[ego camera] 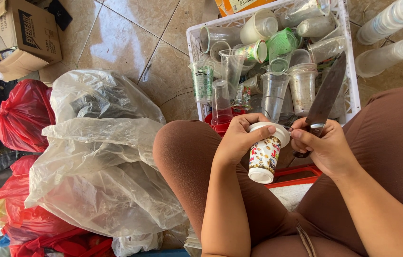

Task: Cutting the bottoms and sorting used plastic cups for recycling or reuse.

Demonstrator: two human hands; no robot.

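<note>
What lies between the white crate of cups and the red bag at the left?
In the head view, a big clear plastic bag lies between the white crate and the red bag, with bare tile floor further up.

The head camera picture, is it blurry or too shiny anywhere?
In the head view, the patterned cup in the left hand and the knife in the right hand look sharp; daylight glares off the clear bags and floor tiles; edges bend slightly.
</note>
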